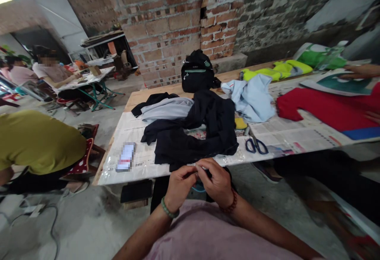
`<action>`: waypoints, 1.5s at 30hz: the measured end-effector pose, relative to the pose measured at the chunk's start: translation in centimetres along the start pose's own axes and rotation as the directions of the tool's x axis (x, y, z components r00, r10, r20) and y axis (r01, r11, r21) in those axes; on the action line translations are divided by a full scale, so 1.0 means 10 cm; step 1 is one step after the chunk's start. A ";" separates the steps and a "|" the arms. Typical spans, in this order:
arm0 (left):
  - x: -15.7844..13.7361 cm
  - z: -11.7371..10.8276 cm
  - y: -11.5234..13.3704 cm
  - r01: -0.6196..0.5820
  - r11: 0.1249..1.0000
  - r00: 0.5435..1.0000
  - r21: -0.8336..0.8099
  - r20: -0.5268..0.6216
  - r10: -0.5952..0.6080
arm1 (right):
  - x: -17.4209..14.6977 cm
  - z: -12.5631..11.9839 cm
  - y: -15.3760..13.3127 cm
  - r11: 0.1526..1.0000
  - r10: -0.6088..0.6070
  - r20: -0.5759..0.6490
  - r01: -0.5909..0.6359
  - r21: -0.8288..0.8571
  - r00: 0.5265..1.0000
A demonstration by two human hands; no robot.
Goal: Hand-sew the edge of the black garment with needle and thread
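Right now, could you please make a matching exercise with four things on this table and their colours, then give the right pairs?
Things:
1. scissors
2. backpack
3. garment at the right edge
4. crumpled cloth behind the scissors

Colours:
A. light blue
B. red
C. blue handles
D. black

Pairs: 1-C, 2-D, 3-B, 4-A
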State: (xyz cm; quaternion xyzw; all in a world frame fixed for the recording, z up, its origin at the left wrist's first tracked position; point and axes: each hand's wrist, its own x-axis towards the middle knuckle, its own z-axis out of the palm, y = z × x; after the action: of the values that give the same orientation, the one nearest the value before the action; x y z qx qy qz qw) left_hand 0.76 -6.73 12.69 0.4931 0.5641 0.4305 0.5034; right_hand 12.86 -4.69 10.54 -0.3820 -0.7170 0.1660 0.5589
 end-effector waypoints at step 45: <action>0.03 -0.05 -0.06 -0.363 0.866 0.919 0.344 -0.021 0.394 | 0.00 0.07 0.03 0.853 0.384 0.119 -0.401 0.335 0.916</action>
State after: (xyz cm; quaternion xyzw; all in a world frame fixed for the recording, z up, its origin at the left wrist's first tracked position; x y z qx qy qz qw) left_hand 0.22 -6.47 12.08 0.6519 0.5430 0.4410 0.2926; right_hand 12.29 -4.34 10.12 -0.4097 -0.5956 0.4110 0.5554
